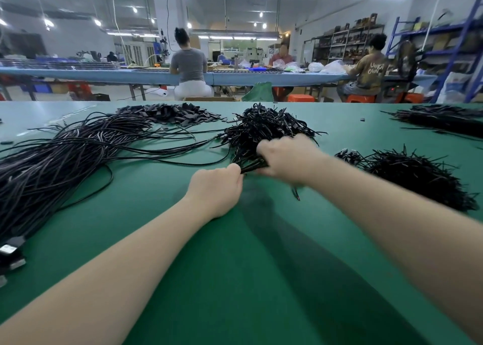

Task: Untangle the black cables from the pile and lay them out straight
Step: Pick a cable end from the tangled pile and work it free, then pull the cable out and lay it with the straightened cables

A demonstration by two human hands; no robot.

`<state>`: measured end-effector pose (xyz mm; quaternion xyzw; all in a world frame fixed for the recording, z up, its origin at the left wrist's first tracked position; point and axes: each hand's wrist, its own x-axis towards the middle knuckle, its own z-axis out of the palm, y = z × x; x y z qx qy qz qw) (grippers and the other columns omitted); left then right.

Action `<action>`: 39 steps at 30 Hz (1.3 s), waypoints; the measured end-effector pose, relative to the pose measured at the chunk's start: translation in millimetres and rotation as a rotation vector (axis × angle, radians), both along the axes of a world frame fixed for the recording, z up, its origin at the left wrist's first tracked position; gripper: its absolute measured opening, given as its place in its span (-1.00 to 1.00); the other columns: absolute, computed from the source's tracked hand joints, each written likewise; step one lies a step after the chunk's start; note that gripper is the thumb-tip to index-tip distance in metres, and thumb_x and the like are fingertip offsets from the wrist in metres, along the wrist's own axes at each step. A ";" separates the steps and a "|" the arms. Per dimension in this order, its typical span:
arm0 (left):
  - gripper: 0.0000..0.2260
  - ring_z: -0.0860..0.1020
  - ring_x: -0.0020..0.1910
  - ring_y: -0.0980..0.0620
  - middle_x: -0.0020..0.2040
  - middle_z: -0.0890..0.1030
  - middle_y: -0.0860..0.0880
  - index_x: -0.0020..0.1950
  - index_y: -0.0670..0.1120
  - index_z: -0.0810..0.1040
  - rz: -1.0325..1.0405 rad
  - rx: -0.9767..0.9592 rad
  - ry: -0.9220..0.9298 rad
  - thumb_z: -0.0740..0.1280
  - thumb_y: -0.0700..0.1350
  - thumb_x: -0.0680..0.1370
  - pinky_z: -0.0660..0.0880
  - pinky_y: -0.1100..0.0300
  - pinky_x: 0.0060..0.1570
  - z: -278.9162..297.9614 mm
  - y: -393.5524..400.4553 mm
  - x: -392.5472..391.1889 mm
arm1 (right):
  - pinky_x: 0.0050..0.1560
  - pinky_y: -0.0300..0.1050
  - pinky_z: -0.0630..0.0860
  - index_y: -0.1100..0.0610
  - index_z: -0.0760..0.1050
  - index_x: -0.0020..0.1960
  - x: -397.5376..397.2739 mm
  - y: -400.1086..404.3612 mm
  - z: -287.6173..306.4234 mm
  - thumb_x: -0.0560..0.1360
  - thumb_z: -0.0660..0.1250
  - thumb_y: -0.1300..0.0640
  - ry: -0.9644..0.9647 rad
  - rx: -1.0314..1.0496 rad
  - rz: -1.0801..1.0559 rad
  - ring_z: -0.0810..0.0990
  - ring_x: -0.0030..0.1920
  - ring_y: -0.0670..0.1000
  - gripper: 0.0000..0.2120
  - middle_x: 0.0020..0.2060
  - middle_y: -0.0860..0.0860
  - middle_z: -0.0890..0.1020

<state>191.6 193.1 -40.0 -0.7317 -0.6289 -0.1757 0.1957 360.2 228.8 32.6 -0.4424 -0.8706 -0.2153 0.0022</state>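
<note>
Both hands (217, 187) (285, 156) grip tangled cables (261, 133)

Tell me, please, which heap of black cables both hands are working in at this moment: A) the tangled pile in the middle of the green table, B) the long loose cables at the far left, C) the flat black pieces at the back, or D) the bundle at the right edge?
A: the left hand and right hand both grip strands at the near edge of the middle tangled pile on the green table.
</note>
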 end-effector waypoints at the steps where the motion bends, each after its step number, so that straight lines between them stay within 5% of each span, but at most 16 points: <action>1: -0.76 0.51 -0.26 -0.18 -0.22 0.57 -0.05 -0.15 -0.05 0.23 0.009 -0.028 -0.106 0.01 0.03 0.65 0.23 0.09 -0.29 -1.3 -0.9 -0.9 | -0.02 0.01 0.40 0.12 0.30 0.27 9.8 7.2 18.8 0.55 0.18 -0.23 0.003 0.000 -0.079 0.53 0.15 0.14 -0.51 0.18 0.10 0.54; 5: -0.68 0.41 -0.36 -0.07 -0.34 0.43 0.03 -0.26 -0.03 0.21 0.051 -0.062 -0.382 -0.01 0.06 0.66 0.21 0.09 -0.34 -1.5 0.4 -5.9 | 0.07 0.04 0.48 0.11 0.41 0.35 65.8 31.0 84.5 0.56 0.24 -0.14 -0.150 -0.033 -0.383 0.51 0.22 0.12 -0.54 0.25 0.07 0.53; 10: -0.64 0.45 -0.32 -0.02 -0.30 0.48 -0.02 -0.24 -0.09 0.29 0.012 -0.121 -0.581 -0.01 0.08 0.66 0.25 0.08 -0.35 -0.3 2.9 -7.6 | 0.34 -0.11 0.30 0.02 0.40 0.39 125.2 37.9 79.3 0.60 0.18 -0.09 -0.311 -0.345 -0.537 0.43 0.33 0.03 -0.60 0.35 -0.01 0.46; 15: -0.62 0.51 -0.21 -0.13 -0.24 0.54 -0.09 -0.22 -0.12 0.33 -0.052 -0.140 -0.748 0.00 0.10 0.65 0.43 -0.01 -0.15 0.3 3.4 -10.7 | 0.06 -0.22 0.44 -0.03 0.60 0.16 149.7 39.5 58.7 0.55 0.30 -0.02 -0.195 -0.262 -0.449 0.51 -0.08 -0.06 -0.77 0.02 -0.09 0.64; 18: -0.62 0.52 -0.19 -0.14 -0.23 0.55 -0.09 -0.22 -0.13 0.33 -0.068 -0.143 -0.767 0.01 0.10 0.64 0.44 -0.02 -0.13 -0.3 2.9 -10.2 | -0.07 -0.23 0.46 -0.04 0.64 0.04 150.8 39.2 58.7 0.50 0.38 -0.02 -0.184 -0.199 -0.436 0.51 -0.15 -0.07 -0.85 -0.18 -0.14 0.60; 25: -0.62 0.48 -0.21 -0.12 -0.21 0.54 -0.10 -0.18 -0.15 0.36 -0.096 -0.174 -0.820 0.01 0.09 0.65 0.43 -0.01 -0.10 1.2 1.9 -11.4 | -0.02 -0.07 0.58 -0.08 0.65 -0.08 143.7 38.3 63.6 0.46 0.42 0.03 -0.156 -0.124 -0.485 0.59 -0.04 0.02 -0.94 -0.17 -0.10 0.60; 30: -0.64 0.43 -0.26 -0.03 -0.26 0.48 -0.02 -0.20 -0.11 0.36 -0.086 -0.197 -0.805 0.01 0.07 0.65 0.36 0.05 -0.17 3.4 0.9 -10.2 | -0.23 -0.12 0.51 -0.16 0.66 -0.11 135.7 32.0 66.2 0.45 0.43 0.08 -0.070 -0.016 -0.528 0.58 -0.10 0.04 -0.87 -0.05 -0.08 0.63; 33: -0.64 0.39 -0.28 -0.03 -0.27 0.49 -0.03 -0.17 -0.15 0.38 -0.087 -0.234 -0.829 0.02 0.07 0.64 0.32 0.07 -0.21 2.4 4.5 -11.2 | -0.28 -0.10 0.44 -0.11 0.66 -0.05 123.9 25.9 74.3 0.48 0.37 0.11 0.167 0.183 -0.484 0.57 -0.19 0.10 -0.85 -0.08 0.00 0.66; 36: -0.66 0.34 -0.35 0.00 -0.33 0.45 0.01 -0.23 -0.09 0.36 -0.118 -0.285 -0.922 0.05 0.07 0.63 0.28 0.11 -0.28 1.1 8.4 -13.9 | -0.26 -0.11 0.47 0.05 0.64 0.06 95.4 11.4 76.4 0.53 0.30 0.17 0.597 0.485 -0.165 0.56 -0.26 0.09 -0.82 -0.15 0.10 0.68; 39: -0.67 0.32 -0.37 0.03 -0.37 0.41 0.05 -0.26 -0.05 0.33 -0.180 -0.315 -1.056 0.07 0.05 0.65 0.26 0.13 -0.28 2.1 10.0 -18.4 | -0.12 -0.20 0.56 0.17 0.60 0.09 44.0 -15.0 59.5 0.51 0.33 0.28 0.915 0.273 0.227 0.60 -0.18 -0.04 -0.81 -0.09 0.05 0.67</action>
